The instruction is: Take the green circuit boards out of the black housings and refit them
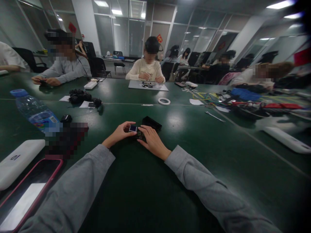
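Nearest, a phone with a pink edge (31, 186) lies on the dark green surface (155, 194), left of the grey sleeves (70, 181). Beyond it, the left hand (119, 135) pinches a small screen module (132, 128) between thumb and fingers, in front of the wearer; the right hand (153, 139) has its fingers bent over a dark part (141, 133) just beside it, and whether they clasp it or merely rest there I cannot tell. The module looks light and stiff, its flat screen probably smooth, slippery and easily scratched or cracked, so the side edges seem the best hold, with light pressure and no thumb on the glass. The dark part's detail is too small to read; its rim likely suits the fingers better than its face. Just behind the right hand sits a black case (152, 123), probably rigid plastic and sturdier, best taken by its outer walls. Farther off lies a white ring (164, 104).
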Tool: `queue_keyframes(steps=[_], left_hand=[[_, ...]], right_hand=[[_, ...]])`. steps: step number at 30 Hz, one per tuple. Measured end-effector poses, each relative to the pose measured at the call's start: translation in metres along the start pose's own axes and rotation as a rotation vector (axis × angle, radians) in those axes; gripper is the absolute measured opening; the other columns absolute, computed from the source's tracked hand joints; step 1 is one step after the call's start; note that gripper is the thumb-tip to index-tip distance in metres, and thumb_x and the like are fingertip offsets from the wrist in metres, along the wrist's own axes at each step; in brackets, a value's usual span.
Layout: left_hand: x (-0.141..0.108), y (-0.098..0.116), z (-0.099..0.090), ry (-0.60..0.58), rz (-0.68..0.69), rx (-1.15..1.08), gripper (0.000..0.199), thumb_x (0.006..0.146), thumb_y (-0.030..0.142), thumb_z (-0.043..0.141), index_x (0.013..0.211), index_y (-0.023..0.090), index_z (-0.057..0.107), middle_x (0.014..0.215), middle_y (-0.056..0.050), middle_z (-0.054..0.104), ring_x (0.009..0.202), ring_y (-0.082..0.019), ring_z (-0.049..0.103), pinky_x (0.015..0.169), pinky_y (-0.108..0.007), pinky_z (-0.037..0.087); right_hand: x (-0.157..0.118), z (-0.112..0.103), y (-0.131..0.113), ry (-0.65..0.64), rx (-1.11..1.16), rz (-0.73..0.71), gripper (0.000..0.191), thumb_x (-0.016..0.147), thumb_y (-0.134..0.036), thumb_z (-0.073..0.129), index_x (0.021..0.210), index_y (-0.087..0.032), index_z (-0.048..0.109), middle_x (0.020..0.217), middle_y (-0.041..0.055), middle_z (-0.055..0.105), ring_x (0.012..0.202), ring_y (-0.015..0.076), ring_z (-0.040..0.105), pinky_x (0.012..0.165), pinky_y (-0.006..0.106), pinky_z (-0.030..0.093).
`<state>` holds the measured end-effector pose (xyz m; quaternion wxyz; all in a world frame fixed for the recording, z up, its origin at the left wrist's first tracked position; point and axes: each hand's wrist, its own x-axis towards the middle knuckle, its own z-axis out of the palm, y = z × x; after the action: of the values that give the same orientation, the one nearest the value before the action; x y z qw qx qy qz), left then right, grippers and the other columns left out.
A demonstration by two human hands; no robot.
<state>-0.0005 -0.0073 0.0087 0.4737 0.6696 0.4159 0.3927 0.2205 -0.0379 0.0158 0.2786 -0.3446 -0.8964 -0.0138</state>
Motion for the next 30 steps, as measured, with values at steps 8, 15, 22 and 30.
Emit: queue_keyframes(steps=[8,15,22,30], left_hand=[[0.001,-0.0021,0.0016,0.024,-0.02,0.1,0.057,0.075,0.048,0.066,0.123,0.019,0.054,0.104,-0.008,0.062,0.09,-0.02,0.061,0.079,-0.036,0.049],[-0.0035,0.0056,0.0043,0.1,0.03,0.177,0.049,0.088,0.056,0.041,0.112,0.019,0.063,0.108,-0.007,0.065,0.102,-0.021,0.058,0.092,-0.037,0.043],[0.0,-0.0008,0.0037,0.132,-0.021,0.112,0.056,0.089,0.06,0.034,0.11,0.018,0.065,0.104,-0.008,0.066,0.096,-0.021,0.059,0.088,-0.037,0.044],[0.0009,0.0027,0.0043,0.143,-0.031,0.08,0.057,0.09,0.058,0.033,0.11,0.016,0.064,0.103,-0.009,0.065,0.093,-0.02,0.058,0.085,-0.035,0.044]], right_hand=[[0.0007,0.0007,-0.0007,-0.015,0.016,0.018,0.054,0.086,-0.026,0.062,0.133,-0.017,0.038,0.125,0.0143,0.049,0.116,0.029,0.047,0.094,0.048,0.044],[0.0008,0.0012,-0.0013,-0.012,0.067,-0.015,0.045,0.089,-0.023,0.057,0.131,-0.017,0.04,0.118,0.013,0.052,0.109,0.0282,0.051,0.091,0.049,0.047],[0.0011,0.0013,-0.0024,-0.028,0.097,-0.02,0.035,0.094,-0.025,0.051,0.127,-0.016,0.044,0.112,0.0124,0.053,0.102,0.0267,0.052,0.087,0.047,0.048],[0.0001,-0.0032,-0.0023,-0.042,0.181,0.001,0.034,0.094,-0.023,0.05,0.127,-0.017,0.044,0.112,0.0116,0.053,0.101,0.0256,0.052,0.089,0.046,0.048]])
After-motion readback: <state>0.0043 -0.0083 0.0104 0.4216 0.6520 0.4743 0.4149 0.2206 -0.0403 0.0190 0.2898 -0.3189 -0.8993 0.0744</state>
